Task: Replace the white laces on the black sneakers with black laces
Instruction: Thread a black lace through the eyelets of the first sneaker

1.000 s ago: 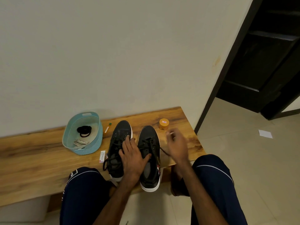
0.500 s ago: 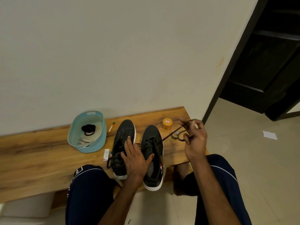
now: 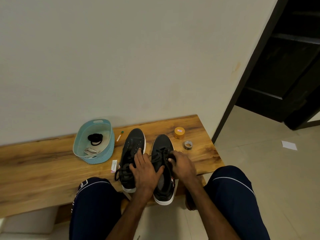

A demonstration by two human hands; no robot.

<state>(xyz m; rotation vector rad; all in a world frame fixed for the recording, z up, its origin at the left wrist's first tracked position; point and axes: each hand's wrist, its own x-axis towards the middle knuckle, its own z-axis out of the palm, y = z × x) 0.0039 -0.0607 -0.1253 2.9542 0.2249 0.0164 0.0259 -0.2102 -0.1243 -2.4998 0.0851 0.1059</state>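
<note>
Two black sneakers with white soles stand side by side on the wooden bench (image 3: 43, 170), toes toward the wall. The left sneaker (image 3: 134, 144) has bare upper eyelets and a loose black lace (image 3: 121, 172) bunched near its heel. The right sneaker (image 3: 161, 146) has black lace threaded across its eyelets. My left hand (image 3: 145, 170) lies flat across both shoes, pressing them down. My right hand (image 3: 183, 164) is on the right shoe's right side, fingers pinched on its black lace. A teal basket (image 3: 103, 153) holds a coiled black lace (image 3: 95, 138) and white laces (image 3: 90, 150).
An orange-lidded jar (image 3: 179, 133) and a small tape roll (image 3: 188, 144) sit right of the shoes. A marker (image 3: 119, 135) and a small packet (image 3: 114, 166) lie left of them. My knees flank the bench edge. A dark doorway opens at the right.
My right hand had pulled the black lace out to the right and up; it has now come back down onto the right sneaker. The left hand stayed on the shoes.
</note>
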